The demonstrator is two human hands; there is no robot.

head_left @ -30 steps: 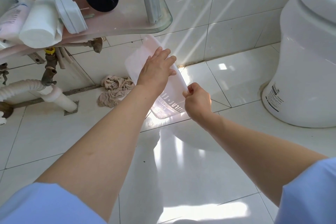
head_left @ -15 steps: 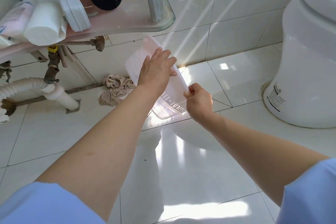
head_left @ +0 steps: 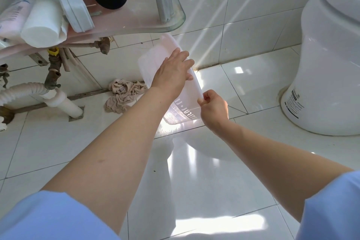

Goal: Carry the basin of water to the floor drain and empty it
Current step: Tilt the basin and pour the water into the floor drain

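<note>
A translucent pale pink basin (head_left: 155, 58) is tipped steeply on edge over the white tiled floor, its underside with raised lettering facing me. My left hand (head_left: 171, 72) lies flat on the basin's underside, fingers spread. My right hand (head_left: 214, 109) pinches the basin's rim at its lower right. The basin's lower edge rests near a tile joint. The basin and my hands hide the floor beneath them, and no drain shows. I see no water stream.
A glass shelf (head_left: 175, 23) with bottles and a white roll hangs above left. Pipes and a white drain hose (head_left: 25, 89) run below it. A beige rag (head_left: 124, 93) lies by the wall. A white toilet (head_left: 329, 54) stands at right.
The view has shifted slightly; both hands and the tipped basin keep nearly the same pose.
</note>
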